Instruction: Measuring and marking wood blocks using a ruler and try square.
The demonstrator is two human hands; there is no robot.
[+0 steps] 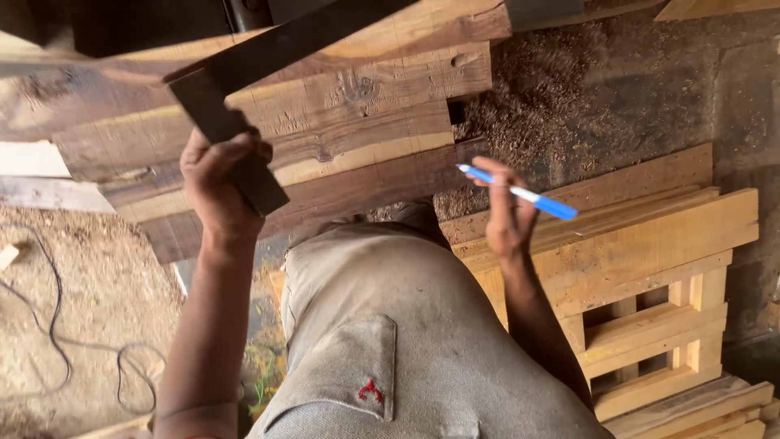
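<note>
Under our hands lies the broad two-tone wooden board (325,130), brown with pale streaks, on sawdust-strewn ground (569,106), with a pale yellow stack of slatted wood frames (650,268) at our right. On that board rests the dark metal L-shaped carpenter's square (244,89); our left hand (218,183) has its fingers curled tight over the square's short leg near the board's front edge. Our right hand (508,215) hovers just off the board's right corner, fingers pinched closed around a slim blue-and-white pen (520,193), tip pointing toward the board.
</note>
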